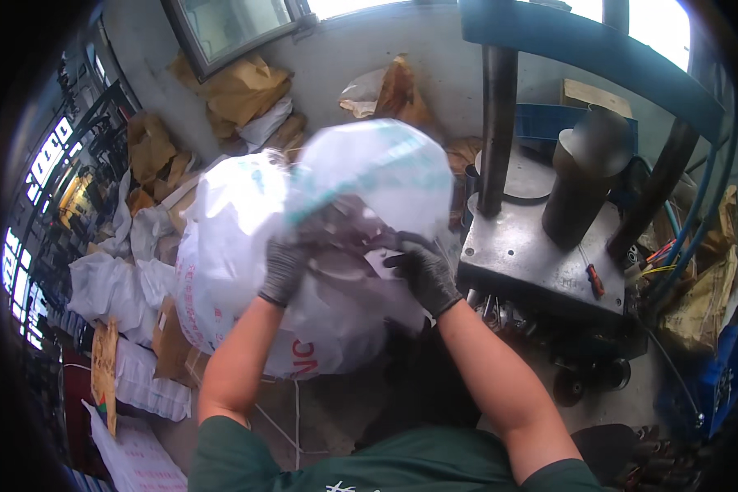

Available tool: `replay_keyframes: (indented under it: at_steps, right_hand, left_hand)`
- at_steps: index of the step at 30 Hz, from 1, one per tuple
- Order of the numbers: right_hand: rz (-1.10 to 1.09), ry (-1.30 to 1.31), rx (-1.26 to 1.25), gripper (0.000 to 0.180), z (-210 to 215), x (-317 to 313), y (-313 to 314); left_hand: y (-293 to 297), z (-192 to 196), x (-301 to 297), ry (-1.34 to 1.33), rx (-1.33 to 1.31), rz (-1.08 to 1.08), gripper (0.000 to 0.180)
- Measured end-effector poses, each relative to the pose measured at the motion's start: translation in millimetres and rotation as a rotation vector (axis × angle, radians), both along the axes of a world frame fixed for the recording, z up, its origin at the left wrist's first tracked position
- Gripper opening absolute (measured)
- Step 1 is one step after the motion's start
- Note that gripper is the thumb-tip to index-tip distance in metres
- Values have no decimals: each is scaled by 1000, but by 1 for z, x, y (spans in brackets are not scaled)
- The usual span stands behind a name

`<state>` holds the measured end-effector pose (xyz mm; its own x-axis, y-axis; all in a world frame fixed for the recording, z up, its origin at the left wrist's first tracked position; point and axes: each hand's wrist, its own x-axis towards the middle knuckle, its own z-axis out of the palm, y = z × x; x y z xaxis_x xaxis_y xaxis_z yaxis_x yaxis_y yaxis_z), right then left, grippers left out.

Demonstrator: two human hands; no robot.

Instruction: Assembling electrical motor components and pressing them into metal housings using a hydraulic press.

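A large white woven sack (230, 246) with red print fills the middle of the view, its top bunched and blurred with a teal streak. My left hand (285, 266), in a dark grey glove, grips the sack's crumpled upper edge. My right hand (422, 271), also gloved, holds the sack's folded mouth just to the right. Both forearms come up from the lower edge, bare below green sleeves.
A grey metal press (533, 254) with a blue frame and dark columns stands at the right, a red-handled tool (595, 281) lying on its plate. Brown paper bags (242, 94) and white sacks (115, 287) pile along the wall and left floor. Hoses hang at right.
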<state>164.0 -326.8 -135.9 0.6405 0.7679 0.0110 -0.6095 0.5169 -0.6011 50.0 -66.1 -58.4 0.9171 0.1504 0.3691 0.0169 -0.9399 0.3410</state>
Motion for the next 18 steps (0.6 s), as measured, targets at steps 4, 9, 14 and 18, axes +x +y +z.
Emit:
replay_keyframes:
  at_steps: [4, 9, 14, 18]
  right_hand:
    - [-554, 16, -323, 35, -25, 25, 3]
    - [-564, -512, -707, 52, -106, 57, 19]
    - [91, 110, 160, 59, -139, 63, 48]
    - [259, 248, 329, 48, -111, 41, 64]
  left_hand:
    - [131, 7, -7, -248, -642, 243, 31]
    - [151, 29, -26, -398, -1420, 235, 58]
    - [95, 11, -10, -149, -1192, 186, 47]
    - [6, -6, -2, 384, -293, 95, 43]
